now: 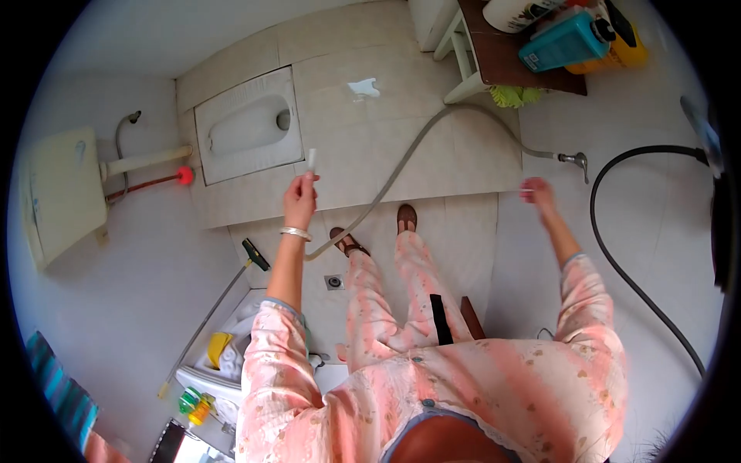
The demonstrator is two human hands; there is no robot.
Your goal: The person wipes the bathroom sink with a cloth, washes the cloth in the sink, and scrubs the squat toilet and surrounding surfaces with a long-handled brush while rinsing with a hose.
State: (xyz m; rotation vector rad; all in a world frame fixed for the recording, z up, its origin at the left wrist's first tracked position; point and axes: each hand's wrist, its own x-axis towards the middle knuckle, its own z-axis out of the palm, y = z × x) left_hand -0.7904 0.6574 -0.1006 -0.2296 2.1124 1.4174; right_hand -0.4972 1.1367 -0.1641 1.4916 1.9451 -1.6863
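Note:
My left hand point(299, 202), with a bangle on its wrist, is raised in front of the squat toilet point(251, 127). Its fingers are closed round a small white tube point(312, 160) that sticks up from the grip. Out to the right, near the wall, my right hand point(539, 194) is curled with its fingertips together. A thin pale bit shows at those fingertips, but motion blur hides what it is. The grey hose point(409, 154) runs across the floor between my two hands, up to a metal wall tap point(575, 159).
A brown-topped stool point(502, 65) at the upper right carries a teal bottle point(567, 42) and other bottles. A black hose point(617, 270) hangs along the right wall. A long-handled brush point(255, 255) leans at the left near a washbasin point(208, 382). The toilet platform has a raised step edge.

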